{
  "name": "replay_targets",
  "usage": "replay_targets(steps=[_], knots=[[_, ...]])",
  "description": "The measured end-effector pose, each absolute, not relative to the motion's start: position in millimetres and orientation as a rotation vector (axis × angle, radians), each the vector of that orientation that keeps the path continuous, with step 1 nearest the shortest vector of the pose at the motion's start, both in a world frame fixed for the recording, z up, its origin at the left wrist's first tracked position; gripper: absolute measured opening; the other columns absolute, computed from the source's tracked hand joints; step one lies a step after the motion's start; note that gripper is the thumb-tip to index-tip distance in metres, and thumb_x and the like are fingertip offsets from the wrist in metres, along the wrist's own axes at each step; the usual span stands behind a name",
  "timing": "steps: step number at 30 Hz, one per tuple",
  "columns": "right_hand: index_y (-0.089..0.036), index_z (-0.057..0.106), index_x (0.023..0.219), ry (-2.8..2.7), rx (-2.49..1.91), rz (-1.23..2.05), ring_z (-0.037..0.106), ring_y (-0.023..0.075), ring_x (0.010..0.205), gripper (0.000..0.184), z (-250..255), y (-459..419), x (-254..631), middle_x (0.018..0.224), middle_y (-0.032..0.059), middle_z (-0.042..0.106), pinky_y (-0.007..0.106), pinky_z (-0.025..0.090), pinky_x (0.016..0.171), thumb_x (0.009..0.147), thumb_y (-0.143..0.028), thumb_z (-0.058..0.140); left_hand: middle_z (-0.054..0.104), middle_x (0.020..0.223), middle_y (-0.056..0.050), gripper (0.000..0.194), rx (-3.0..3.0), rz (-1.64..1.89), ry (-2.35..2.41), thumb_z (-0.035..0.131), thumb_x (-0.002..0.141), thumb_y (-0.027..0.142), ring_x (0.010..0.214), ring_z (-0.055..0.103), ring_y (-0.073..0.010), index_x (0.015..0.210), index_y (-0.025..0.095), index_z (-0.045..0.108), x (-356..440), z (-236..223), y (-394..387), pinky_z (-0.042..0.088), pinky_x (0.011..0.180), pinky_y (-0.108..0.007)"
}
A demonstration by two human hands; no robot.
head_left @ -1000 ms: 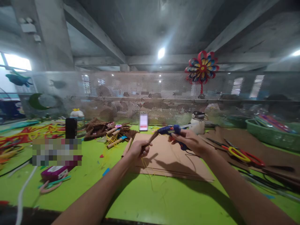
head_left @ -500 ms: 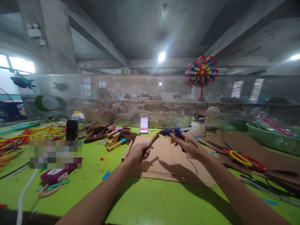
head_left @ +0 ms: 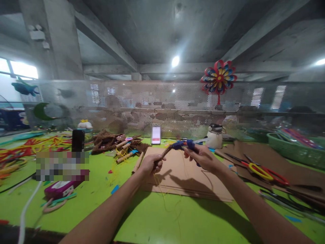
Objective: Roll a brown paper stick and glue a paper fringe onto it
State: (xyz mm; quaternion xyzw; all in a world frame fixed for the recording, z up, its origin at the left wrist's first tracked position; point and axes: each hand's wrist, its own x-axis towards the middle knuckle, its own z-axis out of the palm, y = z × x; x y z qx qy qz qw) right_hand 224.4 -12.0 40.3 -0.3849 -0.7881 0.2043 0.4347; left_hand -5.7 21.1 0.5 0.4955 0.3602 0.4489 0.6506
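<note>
My left hand (head_left: 149, 164) is closed around the lower end of a thin brown folded paper piece (head_left: 165, 153) that slants up to the right. My right hand (head_left: 203, 157) grips a blue glue gun (head_left: 184, 144), whose nozzle touches the upper tip of the brown piece. Both hands hover above a brown cardboard sheet (head_left: 182, 176) lying on the green table (head_left: 152, 217). Thin yellow glue strings hang below the hands.
Scissors with yellow and red handles (head_left: 261, 171) lie to the right on brown paper. A green basket (head_left: 294, 147) stands far right. A phone (head_left: 155, 135), white jar (head_left: 214, 136), black cylinder (head_left: 77, 140) and brown paper scraps (head_left: 111, 140) stand behind. Mesh screen with a paper flower (head_left: 218, 76) closes the back.
The glue gun's nozzle has dipped slightly and stays at the tip of the brown piece. My hands have barely shifted; the view has tilted a little.
</note>
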Motion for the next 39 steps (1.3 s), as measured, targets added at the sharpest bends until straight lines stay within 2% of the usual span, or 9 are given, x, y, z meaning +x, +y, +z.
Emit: replay_targets(steps=[8, 15, 22, 30, 39], knots=[[-0.013, 0.059, 0.072, -1.983, -0.994, 0.515, 0.051, 0.0115, 0.055, 0.035, 42.3, -17.5, 221.5, 0.065, 0.0047, 0.059, 0.024, 0.042, 0.052, 0.082, -0.045, 0.046, 0.036, 0.045, 0.004, 0.017, 1.094, 1.006, 0.812, 0.048, 0.079, 0.024, 0.036, 0.023, -0.0038, 0.073, 0.010, 0.056, -6.0, 1.7, 20.4, 0.010, 0.036, -0.018], [-0.014, 0.059, 0.075, -2.004, -0.990, 0.535, 0.050, 0.0114, 0.056, 0.035, 38.4, -14.4, 223.1, 0.069, 0.0056, 0.061, 0.023, 0.040, 0.051, 0.083, -0.045, 0.046, 0.035, 0.046, 0.005, 0.017, 1.090, 0.965, 0.749, 0.048, 0.078, 0.025, 0.036, 0.022, -0.0036, 0.074, 0.010, 0.055, -10.4, -2.5, 27.1, 0.010, 0.036, -0.018], [-0.014, 0.059, 0.067, -1.914, -1.037, 0.440, 0.045, 0.0100, 0.049, 0.039, 40.6, -12.9, 225.7, 0.057, 0.0019, 0.054, 0.023, 0.036, 0.048, 0.082, -0.047, 0.046, 0.036, 0.045, 0.004, 0.016, 1.096, 0.978, 0.754, 0.047, 0.078, 0.023, 0.036, 0.022, -0.0041, 0.073, 0.011, 0.055, -8.7, -2.8, 25.6, 0.011, 0.036, -0.019], [-0.014, 0.060, 0.066, -1.899, -1.049, 0.382, 0.046, 0.0106, 0.050, 0.040, 38.5, -9.1, 225.8, 0.056, 0.0018, 0.053, 0.023, 0.036, 0.048, 0.082, -0.047, 0.045, 0.039, 0.045, 0.003, 0.018, 1.112, 0.996, 0.803, 0.047, 0.078, 0.025, 0.035, 0.025, -0.0040, 0.073, 0.010, 0.056, -5.7, -1.1, 22.5, 0.012, 0.036, -0.018], [-0.014, 0.060, 0.070, -1.971, -1.019, 0.477, 0.047, 0.0106, 0.051, 0.038, 35.4, -12.0, 221.4, 0.063, 0.0035, 0.058, 0.023, 0.037, 0.050, 0.083, -0.046, 0.045, 0.039, 0.044, 0.003, 0.018, 1.119, 0.988, 0.816, 0.046, 0.079, 0.024, 0.035, 0.023, -0.0038, 0.073, 0.010, 0.056, -6.1, -1.0, 23.2, 0.013, 0.035, -0.018]])
